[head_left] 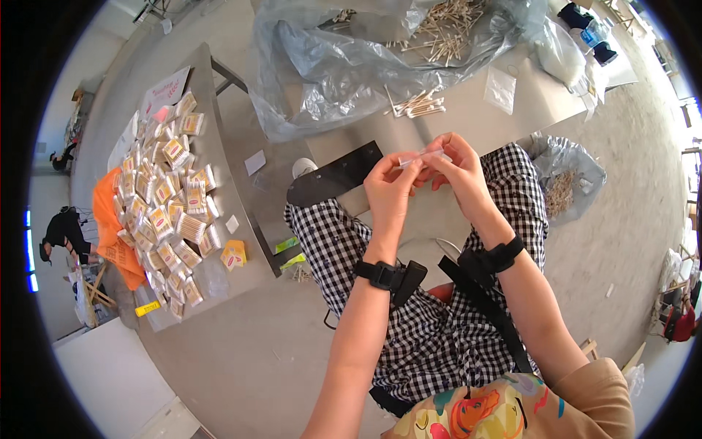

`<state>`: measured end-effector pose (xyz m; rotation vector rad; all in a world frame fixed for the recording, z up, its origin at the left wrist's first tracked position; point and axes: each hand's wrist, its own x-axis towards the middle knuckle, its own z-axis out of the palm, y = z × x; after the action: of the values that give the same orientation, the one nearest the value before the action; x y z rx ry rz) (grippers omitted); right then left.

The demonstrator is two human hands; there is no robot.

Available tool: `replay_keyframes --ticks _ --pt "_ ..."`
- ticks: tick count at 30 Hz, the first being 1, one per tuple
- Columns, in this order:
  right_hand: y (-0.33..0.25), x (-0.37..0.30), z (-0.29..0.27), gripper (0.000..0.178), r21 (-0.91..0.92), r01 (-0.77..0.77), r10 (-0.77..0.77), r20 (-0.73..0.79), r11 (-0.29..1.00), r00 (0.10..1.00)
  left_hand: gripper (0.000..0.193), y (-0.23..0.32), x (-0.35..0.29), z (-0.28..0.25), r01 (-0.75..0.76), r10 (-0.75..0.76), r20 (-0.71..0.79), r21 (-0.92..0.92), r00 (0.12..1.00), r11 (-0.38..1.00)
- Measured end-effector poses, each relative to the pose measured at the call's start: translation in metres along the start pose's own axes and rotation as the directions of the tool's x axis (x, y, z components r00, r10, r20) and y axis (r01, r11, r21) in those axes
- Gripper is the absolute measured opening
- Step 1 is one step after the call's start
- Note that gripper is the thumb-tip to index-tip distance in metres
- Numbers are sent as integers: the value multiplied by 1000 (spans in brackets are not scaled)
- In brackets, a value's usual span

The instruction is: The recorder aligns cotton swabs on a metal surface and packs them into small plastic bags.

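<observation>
Between my two hands, just past the near table edge, is a small clear plastic bag [424,156]. My left hand [389,181] pinches one side of it with thumb and fingers. The other side is gripped by the fingertips of my right hand [459,170]. No contents can be made out in the bag. Beyond my hands, a small heap of loose cotton swabs [420,106] lies on the metal table [468,110]. A flat clear bag [500,91] rests to the right of the heap. Behind it spreads a large grey plastic sack [314,84] holding many loose cotton swabs [446,33].
On the left table [241,282] lie many filled cotton swab packs [164,208], with an orange bag [110,212] at their far side and a yellow card [234,254] nearby. An open bag of swabs [559,194] stands on the floor at right. A person [64,230] is far left.
</observation>
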<state>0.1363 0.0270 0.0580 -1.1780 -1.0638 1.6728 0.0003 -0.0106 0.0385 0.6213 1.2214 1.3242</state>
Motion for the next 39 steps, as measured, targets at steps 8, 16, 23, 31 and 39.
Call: replay_keyframes --ticks 8,16,23,31,39 --pt "13 5 -8 8 380 -207 170 130 901 977 21 -7 5 -6 38 -38 4 -204 999 978" --pt "19 7 -9 7 439 -208 169 126 874 978 21 -13 5 -4 -37 35 -39 -66 999 997" --pt "16 10 -7 15 372 -185 154 114 910 982 21 -7 4 -2 -47 41 -60 -89 997 995" --pt "6 -2 -4 19 48 93 -96 56 994 994 19 -3 5 -4 -209 207 21 92 978 974" --pt "14 -2 -4 12 -78 162 -168 -79 984 983 11 -5 8 -2 -489 507 32 322 861 810"
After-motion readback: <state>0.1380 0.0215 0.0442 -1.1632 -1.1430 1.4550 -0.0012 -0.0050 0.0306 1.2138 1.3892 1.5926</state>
